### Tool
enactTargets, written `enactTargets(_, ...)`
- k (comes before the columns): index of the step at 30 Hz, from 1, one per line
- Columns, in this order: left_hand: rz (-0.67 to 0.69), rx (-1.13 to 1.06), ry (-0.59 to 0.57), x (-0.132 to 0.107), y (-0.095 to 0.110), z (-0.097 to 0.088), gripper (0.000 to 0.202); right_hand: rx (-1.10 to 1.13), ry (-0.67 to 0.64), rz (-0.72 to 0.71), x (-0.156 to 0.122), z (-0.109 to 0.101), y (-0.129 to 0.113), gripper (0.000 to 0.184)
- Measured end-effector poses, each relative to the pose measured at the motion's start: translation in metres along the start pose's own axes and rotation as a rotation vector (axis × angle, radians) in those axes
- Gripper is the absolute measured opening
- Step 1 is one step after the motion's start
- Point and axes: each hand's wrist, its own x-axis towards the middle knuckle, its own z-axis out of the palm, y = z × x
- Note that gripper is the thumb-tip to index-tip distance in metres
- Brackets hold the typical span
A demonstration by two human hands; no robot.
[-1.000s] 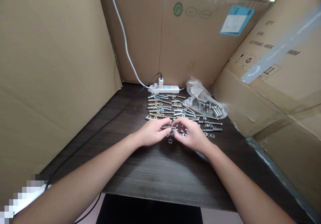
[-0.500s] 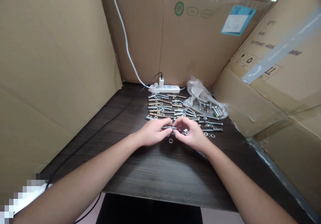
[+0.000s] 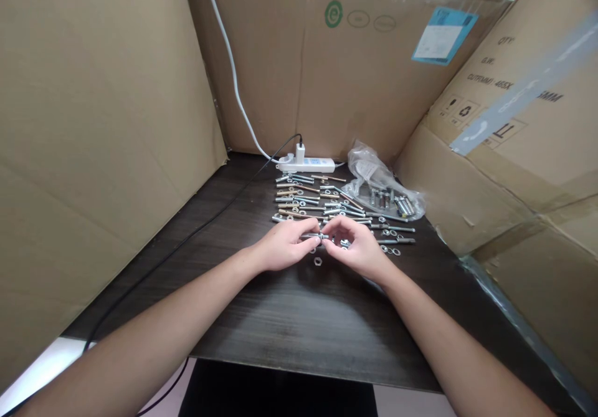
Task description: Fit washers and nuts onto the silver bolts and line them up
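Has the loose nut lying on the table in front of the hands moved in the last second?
No. The loose nut keeps its place against the power strip, just below the left hand and right hand pinching a bolt.

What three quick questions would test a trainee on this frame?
1. True or false: left hand and right hand both grip one slim silver metal bolt.
2. The small silver hex nut on the dark wooden table lies: A) close by the fingertips, B) in a palm, C) at the far-left corner.
3. Fill in: the clear plastic bag lies ___ of the white power strip.
Key: 1 true; 2 A; 3 right.
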Motion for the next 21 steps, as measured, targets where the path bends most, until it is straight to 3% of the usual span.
enactTargets(21,0.005,-0.017,0.008,0.0012,0.0006,0.0005,0.013,0.106,0.018,0.020,-0.0003,0.0042,-0.0012,0.012)
